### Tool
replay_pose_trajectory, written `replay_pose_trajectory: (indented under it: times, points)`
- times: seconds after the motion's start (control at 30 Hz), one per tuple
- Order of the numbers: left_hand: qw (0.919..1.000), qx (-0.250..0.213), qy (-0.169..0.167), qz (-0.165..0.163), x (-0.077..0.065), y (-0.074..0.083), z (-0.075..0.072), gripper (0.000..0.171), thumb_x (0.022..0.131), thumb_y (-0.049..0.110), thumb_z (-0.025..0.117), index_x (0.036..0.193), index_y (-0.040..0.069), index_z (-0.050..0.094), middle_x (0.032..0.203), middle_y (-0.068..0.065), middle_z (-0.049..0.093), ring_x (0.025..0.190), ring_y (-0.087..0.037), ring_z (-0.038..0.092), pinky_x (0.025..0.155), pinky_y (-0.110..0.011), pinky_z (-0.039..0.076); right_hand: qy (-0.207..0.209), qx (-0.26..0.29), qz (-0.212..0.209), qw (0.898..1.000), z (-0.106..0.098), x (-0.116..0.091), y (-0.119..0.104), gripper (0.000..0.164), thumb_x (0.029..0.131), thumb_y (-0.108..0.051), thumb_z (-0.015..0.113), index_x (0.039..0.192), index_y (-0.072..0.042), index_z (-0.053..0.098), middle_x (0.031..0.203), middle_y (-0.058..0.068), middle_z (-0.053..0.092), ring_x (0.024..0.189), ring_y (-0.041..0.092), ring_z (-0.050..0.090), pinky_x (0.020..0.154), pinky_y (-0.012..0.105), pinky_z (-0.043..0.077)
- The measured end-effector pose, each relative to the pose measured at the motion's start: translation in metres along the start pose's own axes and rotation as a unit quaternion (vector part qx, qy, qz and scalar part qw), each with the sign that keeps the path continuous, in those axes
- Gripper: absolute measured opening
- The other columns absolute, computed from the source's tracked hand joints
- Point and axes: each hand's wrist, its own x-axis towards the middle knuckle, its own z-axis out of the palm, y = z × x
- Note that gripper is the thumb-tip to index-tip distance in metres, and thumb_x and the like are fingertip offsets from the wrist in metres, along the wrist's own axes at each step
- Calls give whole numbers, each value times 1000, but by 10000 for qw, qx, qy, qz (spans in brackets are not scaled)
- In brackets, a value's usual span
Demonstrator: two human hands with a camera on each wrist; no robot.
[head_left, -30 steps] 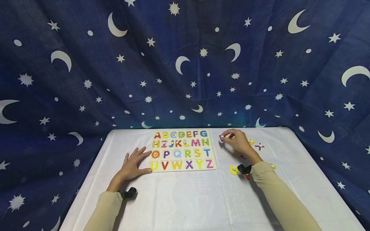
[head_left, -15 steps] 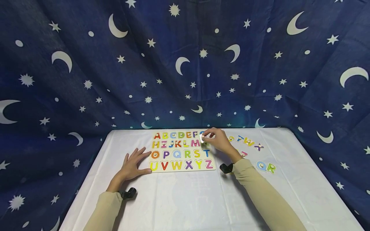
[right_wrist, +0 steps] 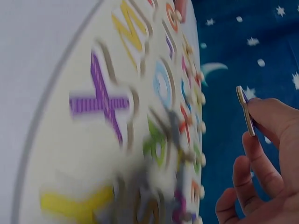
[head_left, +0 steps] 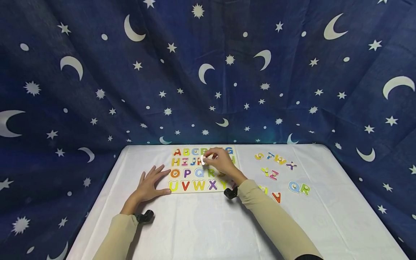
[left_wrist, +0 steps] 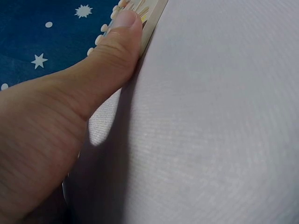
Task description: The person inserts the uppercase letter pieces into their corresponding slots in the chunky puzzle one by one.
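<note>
My right hand [head_left: 222,162] pinches a purple letter puzzle piece [right_wrist: 246,111] between thumb and fingers, above the middle of the wooden alphabet board [head_left: 191,180]. In the right wrist view the piece is seen almost edge-on; in the head view it is a pale sliver at the fingertips. My left hand [head_left: 149,186] lies with fingers spread at the board's left edge, its thumb [left_wrist: 119,44] touching the board's near corner. Knobbed letters fill the upper rows, and the O [head_left: 175,173] also bears a knob. The purple P slot [head_left: 187,173] has no knob. My right hand hides some letters.
Loose knobbed letters lie right of the board: S [head_left: 259,156], T [head_left: 270,156], W [head_left: 278,160], X [head_left: 291,165], Y [head_left: 265,172], Z [head_left: 274,175], Q [head_left: 294,187], R [head_left: 305,189] and V [head_left: 276,197]. A yellow piece [head_left: 263,189] is partly hidden by the right sleeve.
My right hand has carried the purple letter piece leftward from beside the loose letters to over the board's middle. The left hand has stayed at the board's left edge.
</note>
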Motion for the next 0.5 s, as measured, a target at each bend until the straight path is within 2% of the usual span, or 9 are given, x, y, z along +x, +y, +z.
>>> replay_pose_trajectory:
  times: [0.23,0.4,0.5]
  points:
    - [10000,-5,-41,-85,1,2,-1,91,75,56,87,151,20,53,166,-17,31,154,-47,12,119,-72,-6,-141,48,10,9999,31,4,-11,8,89,-18,82,96,-15,80,96,-3,74,77,15,57,68,26,47]
    - [9999,31,-63,-94,1,2,-2,91,75,56,86,152,20,53,166,-17,31,154,-47,12,119,-73,-6,-235,-4,29,9997,49,4,-16,6,89,-17,82,94,-14,80,94,-3,73,79,10,57,72,23,50]
    - [10000,51,-62,-38,1,1,-2,90,76,56,86,151,20,53,165,-17,32,154,-48,13,118,-74,-5,-263,-118,81,9996,59,4,-18,5,89,-19,82,92,-15,80,92,-1,73,80,12,57,72,24,49]
